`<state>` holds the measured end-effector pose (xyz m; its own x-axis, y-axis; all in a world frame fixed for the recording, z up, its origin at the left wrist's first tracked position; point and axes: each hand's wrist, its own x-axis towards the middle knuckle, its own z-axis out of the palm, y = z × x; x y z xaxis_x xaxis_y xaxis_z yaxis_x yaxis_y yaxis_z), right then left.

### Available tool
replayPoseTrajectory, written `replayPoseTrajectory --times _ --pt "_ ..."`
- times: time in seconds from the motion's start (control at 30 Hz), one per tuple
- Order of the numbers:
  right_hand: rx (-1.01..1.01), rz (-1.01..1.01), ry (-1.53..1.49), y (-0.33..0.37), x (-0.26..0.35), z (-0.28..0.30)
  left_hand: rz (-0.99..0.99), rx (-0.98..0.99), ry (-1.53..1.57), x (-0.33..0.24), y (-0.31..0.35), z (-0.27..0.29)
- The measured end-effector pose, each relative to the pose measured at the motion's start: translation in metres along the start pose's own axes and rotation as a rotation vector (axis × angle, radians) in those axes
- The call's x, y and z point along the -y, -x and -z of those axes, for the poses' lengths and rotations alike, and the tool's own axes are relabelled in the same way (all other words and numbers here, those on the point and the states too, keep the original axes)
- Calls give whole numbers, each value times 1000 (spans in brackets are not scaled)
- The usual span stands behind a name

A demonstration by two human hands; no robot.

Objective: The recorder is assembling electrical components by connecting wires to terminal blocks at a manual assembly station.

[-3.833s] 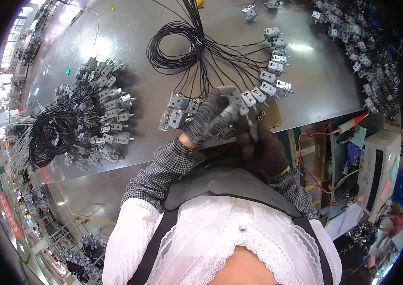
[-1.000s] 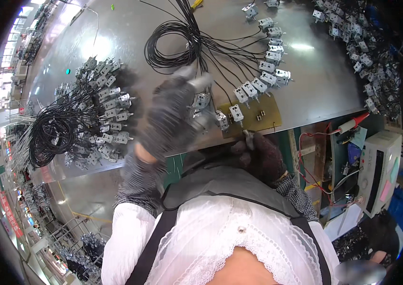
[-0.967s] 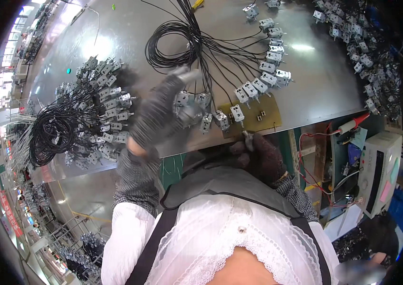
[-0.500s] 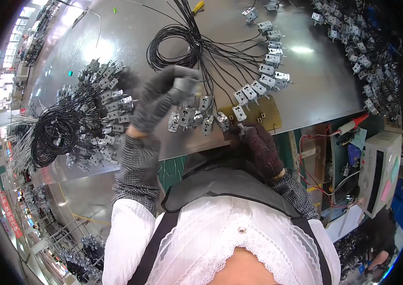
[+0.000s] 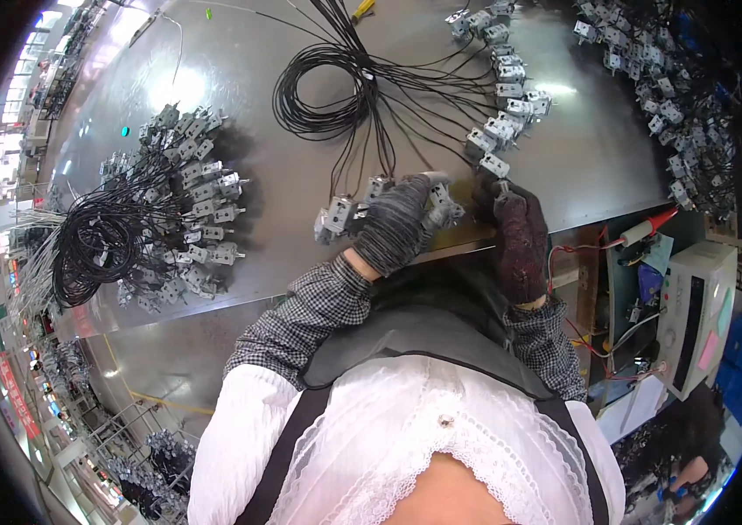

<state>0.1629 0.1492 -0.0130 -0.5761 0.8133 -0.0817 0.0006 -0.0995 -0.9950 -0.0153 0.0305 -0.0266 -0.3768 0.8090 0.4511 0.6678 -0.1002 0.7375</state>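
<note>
My left hand (image 5: 393,225), in a grey knit glove, is curled over a cluster of small silvery motors with black cables. One motor (image 5: 336,214) sticks out on its left side and another motor (image 5: 444,208) on its right. My right hand (image 5: 520,236), in a dark red glove, has its fingertips closed at the near end of a motor (image 5: 494,164), the last in a curved row. Black cables run from the row to a coiled bundle (image 5: 323,92) farther back. The fingers' undersides are hidden in both hands.
On the left lies a heap of motors (image 5: 200,210) with coiled black cables (image 5: 95,254). More motors (image 5: 642,61) are piled at the far right. A pale instrument box (image 5: 697,315) and a red-tipped probe (image 5: 651,225) stand right of the metal table (image 5: 598,166). A yellow-handled tool (image 5: 363,10) lies far back.
My left hand has come down and right onto the motor cluster. My right hand has moved right and away from me, and the motor row has shifted that way. The yellowish plate no longer shows.
</note>
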Motion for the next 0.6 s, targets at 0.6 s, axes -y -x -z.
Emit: replayPoseTrajectory --times 0.6 --pt "348 440 697 32 -1 -20 319 496 -146 -1 -11 35"
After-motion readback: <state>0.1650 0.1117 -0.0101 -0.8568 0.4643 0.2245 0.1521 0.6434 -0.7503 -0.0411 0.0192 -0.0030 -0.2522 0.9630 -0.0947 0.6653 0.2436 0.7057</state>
